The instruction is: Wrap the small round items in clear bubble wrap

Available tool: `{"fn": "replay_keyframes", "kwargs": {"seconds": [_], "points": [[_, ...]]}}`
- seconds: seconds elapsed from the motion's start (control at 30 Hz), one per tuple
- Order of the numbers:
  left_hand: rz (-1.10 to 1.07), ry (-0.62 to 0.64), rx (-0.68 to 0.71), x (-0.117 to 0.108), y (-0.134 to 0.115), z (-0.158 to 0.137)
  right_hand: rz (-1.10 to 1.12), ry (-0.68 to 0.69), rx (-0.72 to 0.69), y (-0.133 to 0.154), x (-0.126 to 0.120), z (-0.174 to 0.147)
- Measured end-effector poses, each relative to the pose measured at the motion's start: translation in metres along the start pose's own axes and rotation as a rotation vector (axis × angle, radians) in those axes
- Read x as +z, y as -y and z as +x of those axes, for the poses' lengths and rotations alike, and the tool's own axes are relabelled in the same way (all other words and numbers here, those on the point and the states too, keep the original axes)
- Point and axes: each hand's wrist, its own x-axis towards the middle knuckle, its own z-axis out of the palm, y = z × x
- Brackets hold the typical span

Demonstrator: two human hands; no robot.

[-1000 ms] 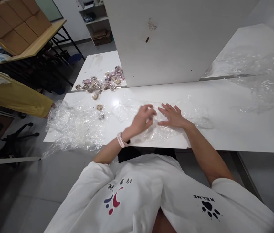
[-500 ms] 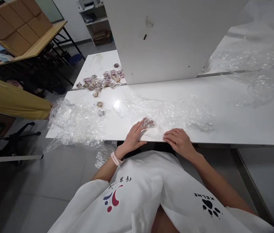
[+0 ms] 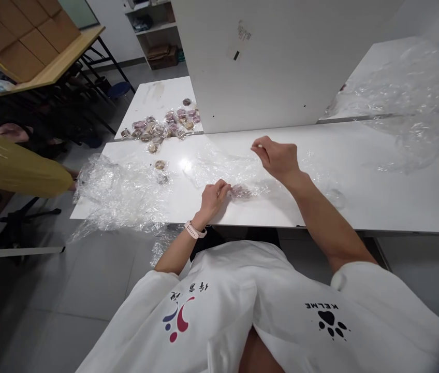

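Observation:
A small reddish-brown item in clear plastic (image 3: 242, 192) lies near the table's front edge. My left hand (image 3: 214, 199) is closed in a pinch at its left side, thumb and fingertips on the clear film. Raised above the table, to the right and further back, my right hand (image 3: 277, 158) is closed with its fingertips pressed together. Whatever it pinches is too fine to make out. Beneath and between the hands spreads a sheet of clear plastic film (image 3: 223, 165), creased and shiny.
Crumpled clear plastic (image 3: 122, 191) covers the table's left end. Several small wrapped round items (image 3: 157, 129) lie at the back left. A white upright panel (image 3: 266, 67) rises behind the white table (image 3: 398, 202). More film (image 3: 409, 103) lies at right. Someone in yellow clothing (image 3: 17, 160) is at left.
My right hand has risen from the table's front edge, away from me, and closed into a pinch. My left hand has shifted slightly and its fingers have drawn together beside the wrapped item.

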Motion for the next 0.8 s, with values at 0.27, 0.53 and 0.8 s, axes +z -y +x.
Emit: {"fn": "replay_keyframes", "kwargs": {"seconds": [0.27,0.53,0.8], "points": [[-0.027,-0.046,-0.223,0.0,0.003,0.025,0.12,0.11,-0.118,0.025,0.023,-0.037],[-0.031,-0.114,0.112,-0.008,0.002,0.01,0.326,0.174,-0.041,0.028,0.044,-0.083],[-0.082,0.093,0.238,0.002,0.009,0.007,0.138,0.188,-0.185,0.019,0.038,-0.082]]}}
